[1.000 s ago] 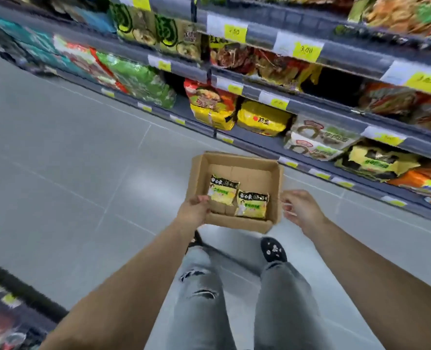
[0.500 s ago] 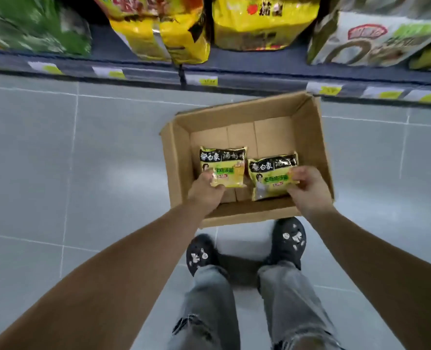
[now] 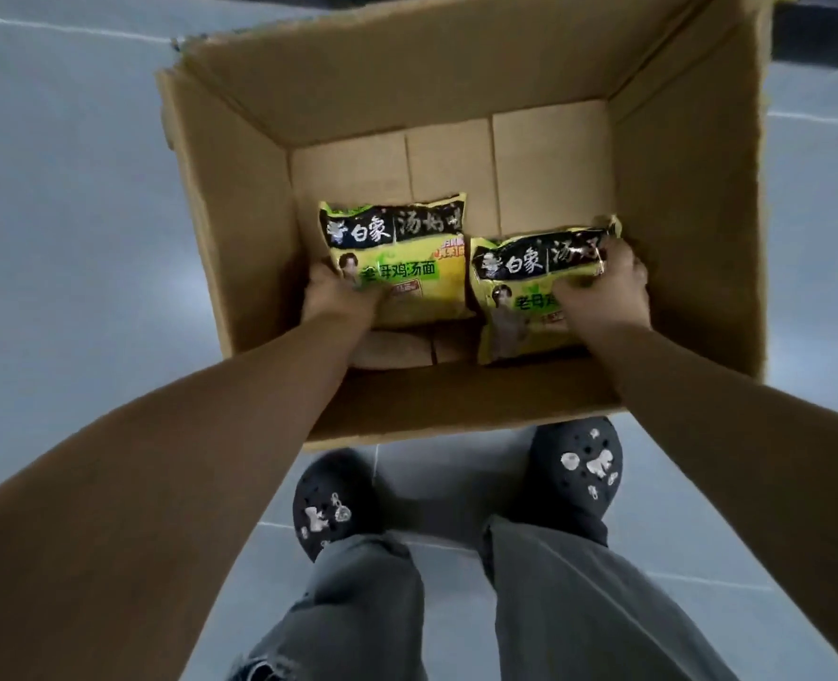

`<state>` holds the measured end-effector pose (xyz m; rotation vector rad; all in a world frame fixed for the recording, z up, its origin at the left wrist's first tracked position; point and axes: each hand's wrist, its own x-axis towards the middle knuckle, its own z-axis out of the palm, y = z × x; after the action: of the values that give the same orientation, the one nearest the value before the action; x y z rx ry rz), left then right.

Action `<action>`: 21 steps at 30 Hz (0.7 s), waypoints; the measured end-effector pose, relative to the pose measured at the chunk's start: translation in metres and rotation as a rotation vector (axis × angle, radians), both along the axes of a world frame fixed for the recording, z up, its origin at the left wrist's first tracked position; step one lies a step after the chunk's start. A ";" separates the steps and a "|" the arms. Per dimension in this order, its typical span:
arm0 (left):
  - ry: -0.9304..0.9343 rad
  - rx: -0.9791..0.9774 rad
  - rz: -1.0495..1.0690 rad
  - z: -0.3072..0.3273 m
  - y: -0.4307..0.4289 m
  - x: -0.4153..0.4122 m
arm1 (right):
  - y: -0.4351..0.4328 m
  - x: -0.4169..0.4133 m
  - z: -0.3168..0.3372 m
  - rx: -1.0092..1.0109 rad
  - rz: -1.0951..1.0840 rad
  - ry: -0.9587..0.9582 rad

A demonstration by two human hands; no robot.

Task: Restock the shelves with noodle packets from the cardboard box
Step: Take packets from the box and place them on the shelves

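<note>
Left hand: left packet is held.
Right hand: right packet is held.
Change: hands were pushed deeper into the cardboard box — packets can be lifted out.

arms: left hand and right hand were bare, forearms uncovered right to the frame edge | legs: faded grey denim jeans, loose cut, a frayed rip showed on the left leg | feet: black perforated rubber clogs, round-toed, each studded with small white and silver charms
</note>
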<state>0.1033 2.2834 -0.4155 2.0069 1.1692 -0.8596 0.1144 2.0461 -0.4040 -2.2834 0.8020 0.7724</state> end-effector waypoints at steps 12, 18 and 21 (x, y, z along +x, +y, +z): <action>-0.108 -0.088 0.080 0.025 -0.006 0.007 | -0.012 0.004 -0.014 0.029 -0.119 0.274; -0.228 -0.049 0.059 0.103 -0.014 0.006 | -0.008 -0.012 0.066 0.078 -0.150 0.009; -0.343 -0.053 0.008 0.175 -0.019 0.005 | -0.003 -0.022 0.140 0.120 -0.352 -0.111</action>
<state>0.1085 2.2641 -0.2404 2.0064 0.9484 -0.5090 0.0920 2.0433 -0.2642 -1.9855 1.0386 0.5139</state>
